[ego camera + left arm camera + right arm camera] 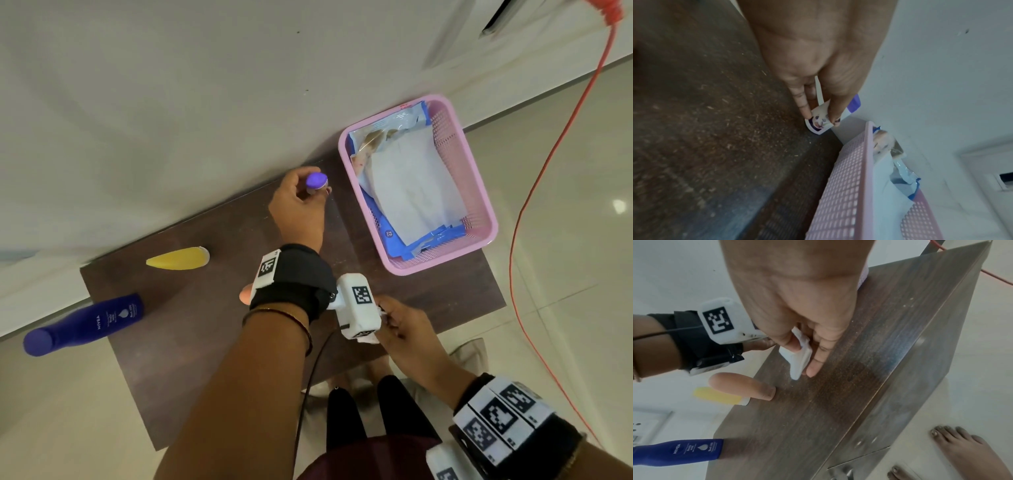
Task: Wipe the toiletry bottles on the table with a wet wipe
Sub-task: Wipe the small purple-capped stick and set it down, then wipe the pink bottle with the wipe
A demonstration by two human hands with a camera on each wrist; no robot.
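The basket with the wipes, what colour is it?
Pink basket, best in the head view.

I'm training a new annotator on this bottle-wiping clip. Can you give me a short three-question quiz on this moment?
1. True or false: the left hand grips the purple-capped bottle, which stands on the table next to the pink basket.
2. What does the right hand pinch?
A. the yellow tube
B. a folded wet wipe
C. the wipes packet
3. Fill in: the blue Nivea bottle stands at the table's ____ end, from the person's side.

Key
1. True.
2. B. The yellow tube stands untouched; the packet lies in the basket.
3. Left.
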